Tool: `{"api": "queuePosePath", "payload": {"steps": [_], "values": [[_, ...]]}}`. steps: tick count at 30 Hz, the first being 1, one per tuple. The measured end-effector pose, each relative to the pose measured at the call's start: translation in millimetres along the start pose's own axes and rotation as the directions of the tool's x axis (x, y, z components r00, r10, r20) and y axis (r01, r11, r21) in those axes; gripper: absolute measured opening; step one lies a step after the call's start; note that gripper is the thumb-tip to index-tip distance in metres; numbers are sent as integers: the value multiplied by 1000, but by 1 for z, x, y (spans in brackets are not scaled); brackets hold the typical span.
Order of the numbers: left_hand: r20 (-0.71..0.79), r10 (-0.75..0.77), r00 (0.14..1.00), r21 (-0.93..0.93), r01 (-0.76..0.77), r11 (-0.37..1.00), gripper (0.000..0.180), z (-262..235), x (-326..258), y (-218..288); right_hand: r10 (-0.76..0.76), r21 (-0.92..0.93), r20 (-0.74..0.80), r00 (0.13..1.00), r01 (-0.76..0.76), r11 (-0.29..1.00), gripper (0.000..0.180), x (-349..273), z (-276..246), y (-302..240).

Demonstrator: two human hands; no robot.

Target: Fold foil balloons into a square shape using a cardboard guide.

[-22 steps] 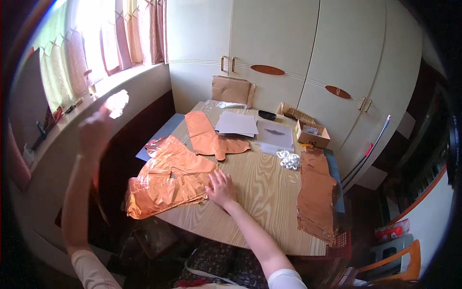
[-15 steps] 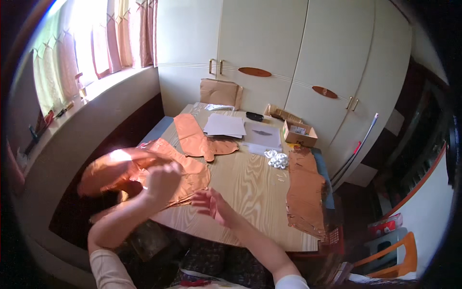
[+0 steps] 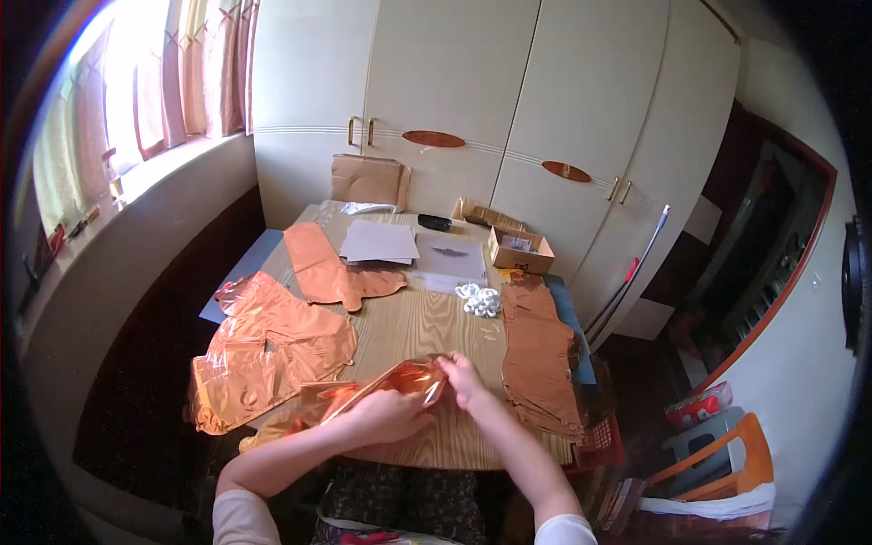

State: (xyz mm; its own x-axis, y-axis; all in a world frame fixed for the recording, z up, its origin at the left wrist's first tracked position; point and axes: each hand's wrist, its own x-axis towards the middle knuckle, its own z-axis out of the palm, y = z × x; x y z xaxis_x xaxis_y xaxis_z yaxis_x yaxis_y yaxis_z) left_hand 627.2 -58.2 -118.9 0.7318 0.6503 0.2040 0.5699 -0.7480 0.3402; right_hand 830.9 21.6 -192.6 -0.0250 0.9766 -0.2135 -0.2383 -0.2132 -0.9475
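- While my right hand pinches the upper right corner of a shiny copper-coloured foil piece, finger and thumb closed tight on it, the film creases and catches the light.
- My left hand presses against the same piece, fingers bent; I cannot tell whether they grip, since their tips are partly hidden.
- The piece is near the table's front edge, its crumpled tail trailing left beneath my left forearm.
- To its left, glossy, wrinkled foil shapes lie heaped, their outer ends overhanging the table.
- Beyond them spreads a smoother, bent copper shape, round-ended, touching flat pale sheets.
- A bundle of white, knobbly loops sits just beside a translucent plastic sheet.
- Along the right side runs a long brown stack, matte and ragged-edged.
- Between that stack and the left foils, wavy wood grain shows, leaving my hands sideways room.
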Motion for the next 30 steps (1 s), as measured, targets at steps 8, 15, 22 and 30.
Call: {"api": "queuePosePath", "payload": {"steps": [8, 15, 22, 30], "values": [[38, -318, 947, -307, 313, 899, 29, -70, -27, -33, 36, -181, 243, 969, 9, 983, 12, 51, -44, -34], [84, -59, 995, -89, 67, 994, 56, 12, -50, -51, -38, 22, 320, 947, 33, 999, 26, 82, -50, -41], [-15, -172, 985, 214, 171, 962, 72, 28, -51, -55, -698, -791, 29, 716, 443, 422, 45, 84, -75, -43], [-114, -307, 945, 26, 312, 950, 80, 4, -59, -4, -240, -811, 584, 775, 569, -137, 57, -90, -8, 5]]}}
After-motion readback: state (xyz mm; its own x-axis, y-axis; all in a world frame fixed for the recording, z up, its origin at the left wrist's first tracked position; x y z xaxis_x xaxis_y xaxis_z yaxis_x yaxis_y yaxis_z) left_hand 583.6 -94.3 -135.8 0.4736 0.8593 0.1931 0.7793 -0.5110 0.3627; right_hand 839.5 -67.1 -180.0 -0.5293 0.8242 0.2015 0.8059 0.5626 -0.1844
